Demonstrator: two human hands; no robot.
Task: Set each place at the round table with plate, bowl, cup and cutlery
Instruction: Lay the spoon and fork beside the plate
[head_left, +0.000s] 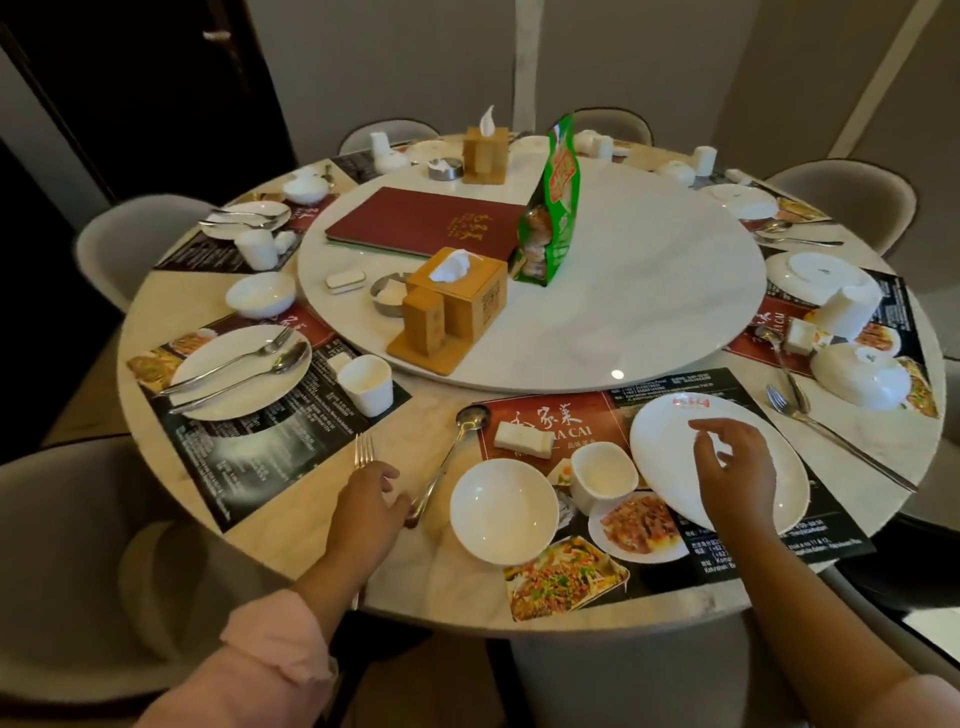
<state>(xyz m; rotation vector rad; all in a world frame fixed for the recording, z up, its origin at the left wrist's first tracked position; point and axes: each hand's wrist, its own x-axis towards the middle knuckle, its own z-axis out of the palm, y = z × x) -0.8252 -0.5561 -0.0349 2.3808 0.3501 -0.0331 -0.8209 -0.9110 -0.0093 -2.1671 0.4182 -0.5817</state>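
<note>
At the near place a white plate (670, 441) with a red logo lies on a printed placemat (550, 415). My right hand (732, 467) hovers over the plate with fingers spread, holding nothing. Left of the plate stand a white cup (602, 475) and a white bowl (501, 512). A small white rest (523, 439) lies behind them. My left hand (371, 496) rests on the table over a fork (363, 449), its fingers touching the handle end of a spoon (452, 457). Whether it grips either one is unclear.
A marble turntable (649, 291) in the middle carries a red menu (426, 221), a green snack bag (553, 208) and wooden tissue boxes (452, 306). A set place (241, 371) lies at left, an overturned bowl (860, 376) and fork (831, 434) at right. Grey chairs ring the table.
</note>
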